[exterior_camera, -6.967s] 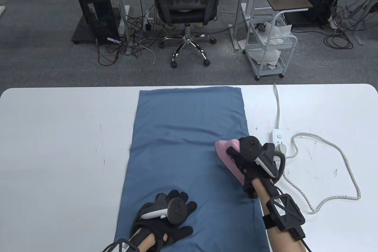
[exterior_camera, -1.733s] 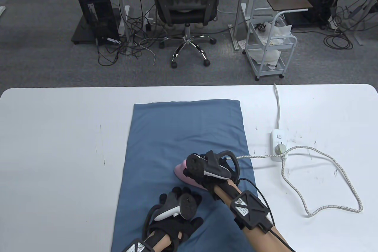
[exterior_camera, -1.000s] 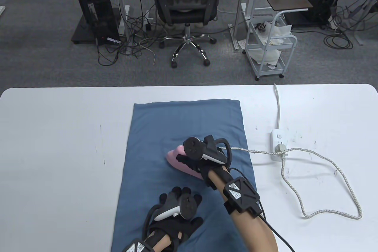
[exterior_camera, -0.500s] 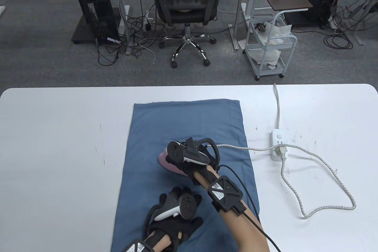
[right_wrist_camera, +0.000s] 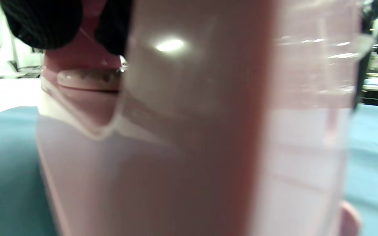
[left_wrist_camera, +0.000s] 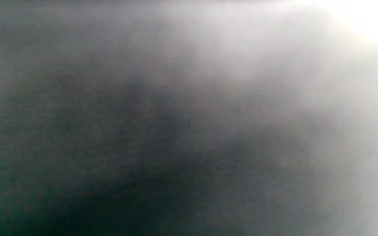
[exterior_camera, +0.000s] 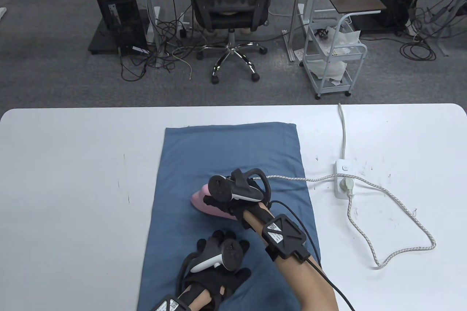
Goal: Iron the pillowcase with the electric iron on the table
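A blue pillowcase (exterior_camera: 233, 158) lies flat along the middle of the white table (exterior_camera: 73, 179). My right hand (exterior_camera: 233, 201) grips the handle of a pink electric iron (exterior_camera: 204, 203), whose sole rests on the pillowcase near its middle. The iron fills the right wrist view (right_wrist_camera: 189, 131), with gloved fingers (right_wrist_camera: 44, 23) at the top left. My left hand (exterior_camera: 219, 260) rests flat with fingers spread on the near part of the pillowcase. The left wrist view is a grey blur.
A white power strip (exterior_camera: 343, 179) lies right of the pillowcase, its cable running to the table's far edge. The iron's braided cord (exterior_camera: 397, 223) runs from it in a loop over the right side of the table. An office chair (exterior_camera: 230, 4) and cart (exterior_camera: 334, 59) stand beyond.
My right hand has slid the iron leftward across the pillowcase, from its right part to its middle, dragging the cord along. My left hand has stayed in place.
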Available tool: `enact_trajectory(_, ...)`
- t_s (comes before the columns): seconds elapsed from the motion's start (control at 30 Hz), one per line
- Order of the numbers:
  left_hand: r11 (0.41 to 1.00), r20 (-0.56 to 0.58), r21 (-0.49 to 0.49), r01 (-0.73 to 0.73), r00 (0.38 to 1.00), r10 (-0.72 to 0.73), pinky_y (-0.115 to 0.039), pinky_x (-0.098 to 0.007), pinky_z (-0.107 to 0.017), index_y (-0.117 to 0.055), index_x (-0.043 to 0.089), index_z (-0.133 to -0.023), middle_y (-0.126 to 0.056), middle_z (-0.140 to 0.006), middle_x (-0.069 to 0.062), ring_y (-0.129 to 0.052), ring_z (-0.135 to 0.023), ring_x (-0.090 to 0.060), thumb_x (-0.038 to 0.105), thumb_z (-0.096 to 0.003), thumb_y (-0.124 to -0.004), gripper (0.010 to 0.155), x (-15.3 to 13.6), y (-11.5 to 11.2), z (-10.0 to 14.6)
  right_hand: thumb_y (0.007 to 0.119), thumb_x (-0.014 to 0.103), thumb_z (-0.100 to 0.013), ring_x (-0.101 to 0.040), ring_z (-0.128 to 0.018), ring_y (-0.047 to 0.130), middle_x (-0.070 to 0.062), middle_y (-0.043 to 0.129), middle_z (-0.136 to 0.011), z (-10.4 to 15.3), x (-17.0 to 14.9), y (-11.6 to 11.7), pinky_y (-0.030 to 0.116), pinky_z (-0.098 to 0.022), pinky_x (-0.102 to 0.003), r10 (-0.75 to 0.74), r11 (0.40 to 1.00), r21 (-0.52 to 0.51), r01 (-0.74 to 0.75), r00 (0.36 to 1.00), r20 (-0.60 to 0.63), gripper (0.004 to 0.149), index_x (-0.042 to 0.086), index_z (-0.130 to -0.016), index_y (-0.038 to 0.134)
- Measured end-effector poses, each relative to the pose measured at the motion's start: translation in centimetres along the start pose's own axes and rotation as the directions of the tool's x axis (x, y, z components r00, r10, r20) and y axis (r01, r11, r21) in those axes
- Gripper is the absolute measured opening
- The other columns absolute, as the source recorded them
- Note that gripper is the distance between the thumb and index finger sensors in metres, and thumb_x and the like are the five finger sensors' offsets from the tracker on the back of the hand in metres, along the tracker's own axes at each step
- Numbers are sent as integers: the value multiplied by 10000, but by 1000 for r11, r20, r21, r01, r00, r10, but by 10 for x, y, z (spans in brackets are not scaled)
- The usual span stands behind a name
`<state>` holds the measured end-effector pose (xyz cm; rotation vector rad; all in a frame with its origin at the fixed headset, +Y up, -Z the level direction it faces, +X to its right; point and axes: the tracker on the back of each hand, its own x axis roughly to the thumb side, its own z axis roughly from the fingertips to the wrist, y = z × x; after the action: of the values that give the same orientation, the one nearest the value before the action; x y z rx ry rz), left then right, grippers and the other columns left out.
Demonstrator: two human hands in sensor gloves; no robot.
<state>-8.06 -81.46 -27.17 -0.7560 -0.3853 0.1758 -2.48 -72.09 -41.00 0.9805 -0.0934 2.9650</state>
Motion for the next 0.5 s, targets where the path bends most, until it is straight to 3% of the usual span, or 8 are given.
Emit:
enact_trajectory(0.17, 1000, 0, 0, 1, 1000, -1, 149, -662, -598, 161, 428, -980, 341, -998, 20, 346, -911, -328, 647, -503, -375, 750, 0, 0, 0, 727, 580, -434, -69, -259, 960, 63, 948, -468, 1, 19, 4, 913, -395, -374, 9, 1000, 2, -9, 999, 47, 607, 172, -882, 761)
enact_trajectory(0.3, 1000, 0, 0, 1, 1000, -1, 149, -663, -598, 162, 429, -980, 348, -995, 28, 352, -909, -327, 647, -502, -374, 750, 0, 0, 0, 706, 585, -441, -65, -262, 951, 66, 937, -467, -25, 28, 8, 908, -398, -374, 67, 997, -31, -69, 995, -75, 613, 170, -891, 750)
enact_trajectory(0.4, 1000, -2, -1, 4, 1000, -4, 151, -663, -598, 163, 428, -979, 351, -994, 24, 355, -908, -326, 648, -502, -369, 748, 0, 0, 0, 698, 589, -443, -67, -261, 945, 61, 933, -471, -45, 19, 9, 904, -398, -375, 85, 996, -27, -91, 981, -176, 622, 164, -894, 744)
enact_trajectory(0.5, 1000, -1, -2, 3, 1000, -3, 151, -664, -597, 162, 430, -979, 350, -995, 24, 355, -908, -327, 648, -501, -370, 748, 0, 0, 0, 690, 589, -448, -67, -258, 943, 54, 933, -470, -50, 8, 10, 903, -393, -377, 103, 994, -20, -111, 964, -244, 622, 156, -892, 742)
